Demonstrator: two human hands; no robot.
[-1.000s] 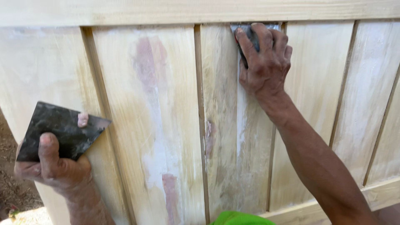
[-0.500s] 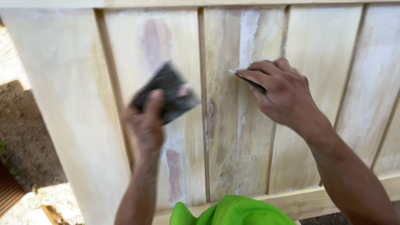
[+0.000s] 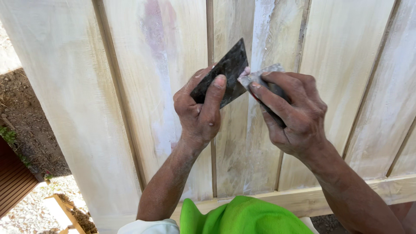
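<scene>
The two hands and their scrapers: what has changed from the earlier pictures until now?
The left hand brought its dark flat plate up from the lower left to the middle. The right hand came down from the top of the wooden panel with its small scraper, and the two tools now meet. Each hand still holds its own tool; the panel stays upright.

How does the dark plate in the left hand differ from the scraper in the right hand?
The dark plate is nearly black and mostly exposed; the scraper is pale grey, smeared, and largely hidden under the right hand. The left hand pinches its plate at the lower end. Both meet edge to edge before the wooden panel.
</scene>
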